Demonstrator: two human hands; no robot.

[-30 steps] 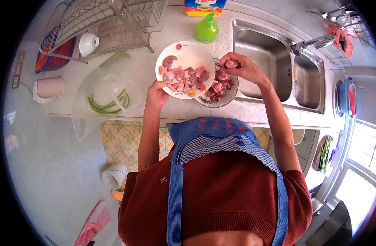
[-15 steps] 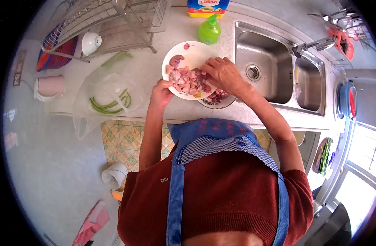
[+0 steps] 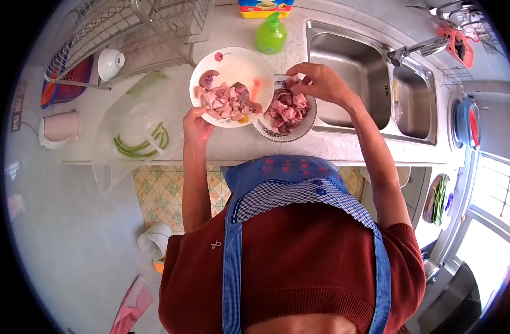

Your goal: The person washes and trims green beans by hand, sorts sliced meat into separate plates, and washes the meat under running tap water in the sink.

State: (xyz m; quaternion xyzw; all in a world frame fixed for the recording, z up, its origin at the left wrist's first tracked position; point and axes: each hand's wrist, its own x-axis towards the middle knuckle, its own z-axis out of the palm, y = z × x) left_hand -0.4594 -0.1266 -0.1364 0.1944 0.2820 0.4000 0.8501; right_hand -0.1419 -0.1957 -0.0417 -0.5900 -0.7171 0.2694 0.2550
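Note:
My left hand (image 3: 197,126) grips the lower left rim of a white plate (image 3: 235,64) with red decorations, thumb over the edge. Pale pink pieces of raw meat (image 3: 224,103) are gathered along the plate's lower side. The plate overlaps the left edge of a patterned bowl (image 3: 308,123) on the counter. Darker red chunks of raw meat (image 3: 288,110) fill that bowl. Over the bowl's upper right side, my right hand (image 3: 320,82) has its fingers and thumb curled around a dark red piece of meat (image 3: 295,82), partly hidden by the fingers.
A double steel sink (image 3: 349,58) with a faucet (image 3: 419,50) lies to the right. Behind the plate stands a green pump bottle (image 3: 271,34). At left are a plastic bag (image 3: 107,133) with green beans (image 3: 146,143), a wire rack (image 3: 149,25), a white bowl (image 3: 110,64) and a pink kettle (image 3: 60,128).
My right hand has moved from the meat on the plate to above the patterned bowl. My left hand has shifted the plate left, uncovering more of the bowl.

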